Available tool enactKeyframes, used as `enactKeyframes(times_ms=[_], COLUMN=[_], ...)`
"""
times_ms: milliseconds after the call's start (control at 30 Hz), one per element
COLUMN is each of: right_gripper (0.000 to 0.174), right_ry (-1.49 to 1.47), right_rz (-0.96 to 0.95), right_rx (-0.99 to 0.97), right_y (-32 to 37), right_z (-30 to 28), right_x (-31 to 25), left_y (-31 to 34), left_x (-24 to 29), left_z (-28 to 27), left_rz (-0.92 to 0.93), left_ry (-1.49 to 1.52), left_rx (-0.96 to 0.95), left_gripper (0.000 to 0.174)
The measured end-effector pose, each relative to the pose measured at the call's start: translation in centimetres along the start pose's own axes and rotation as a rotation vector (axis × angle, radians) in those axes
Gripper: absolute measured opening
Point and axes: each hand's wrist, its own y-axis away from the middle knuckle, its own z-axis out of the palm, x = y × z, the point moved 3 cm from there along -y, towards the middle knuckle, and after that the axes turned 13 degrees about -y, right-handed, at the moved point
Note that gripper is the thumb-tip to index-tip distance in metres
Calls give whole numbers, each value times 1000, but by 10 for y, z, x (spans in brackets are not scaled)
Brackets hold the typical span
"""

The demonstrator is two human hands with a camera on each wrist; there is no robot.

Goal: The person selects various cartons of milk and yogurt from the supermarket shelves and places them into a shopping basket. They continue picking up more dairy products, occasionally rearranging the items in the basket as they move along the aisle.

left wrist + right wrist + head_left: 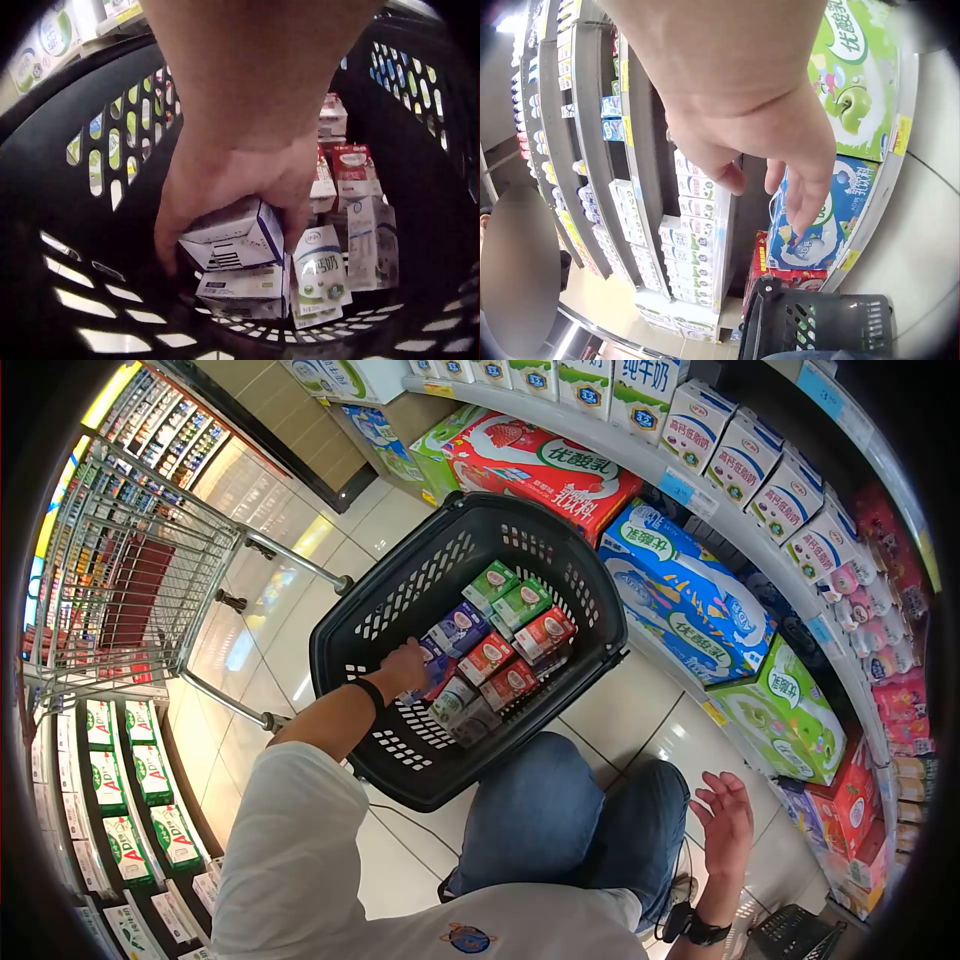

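Reaching down into a black shopping basket (pixel 345 650), my left hand (pixel 402 668) grips a purple-and-white drink carton (pixel 234 234). Thumb and fingers lie on either side of that carton in the left wrist view, and a second similar carton (pixel 241 294) sits right under it. Beside them in the basket are red cartons (pixel 510 685), green cartons (pixel 522 603), another purple carton (pixel 460 628) and white milk pouches (pixel 319 270). My right hand (pixel 725 820) hangs in the air at the right, fingers loosely bent and holding nothing, with boxed drinks on the shelf beyond it.
Shelves of milk cartons (pixel 745 455) curve along the right, with large blue (pixel 685 590), red (pixel 540 465) and green boxes (pixel 785 710) low down. A metal shopping cart (pixel 140 560) stands at the left. Another black basket (pixel 795 935) is on the floor at lower right.
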Motion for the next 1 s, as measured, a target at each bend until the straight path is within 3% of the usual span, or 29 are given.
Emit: enactKeyframes(times_ms=[167,400,467,500,567,600,633,700,767,800,833,867,967,1000], right_gripper=[36,33,31,31,30,30,30,29,26,24,24,22,15,15], right_ry=[55,60,-20,-19,-16,-19,-18,13,62,121,129,257,498,645], right_rz=[11,-43,-45,-52,-41,-52,-59,-70,-84,-100,-166,-212,-443,-550], right_rx=[-48,36,101,99,86,86,93,104,99,95,147,127,251,384], right_y=[7,24,26,26,30,32,35,41,48,56,62,65,90,106], right_z=[-6,-41,-50,-52,-54,-56,-60,-70,-86,-95,-108,-120,-187,-200], right_x=[-2,-14,-12,-14,-16,-18,-22,-31,-45,-57,-73,-93,-171,-206], left_y=[3,63,64,56,44,55,52,50,40,11,-45,-72,-91,-92], left_x=[2,46,64,65,72,78,84,90,84,68,32,63,128,140], left_z=[1,25,48,44,42,28,29,34,50,85,136,119,47,23], left_rz=[-3,209,192,193,318,236,244,481,467,479,1005,857,848,781], left_ry=[-39,-122,-441,-439,-370,-350,-353,-886,-732,-645,-475,-419,-353,-333], left_rx=[-41,-86,125,132,-311,-337,-333,-373,-262,-192,432,171,117,84], left_gripper=[89,96,104,104,96,78,78,67,56,51,52,51,49,48])
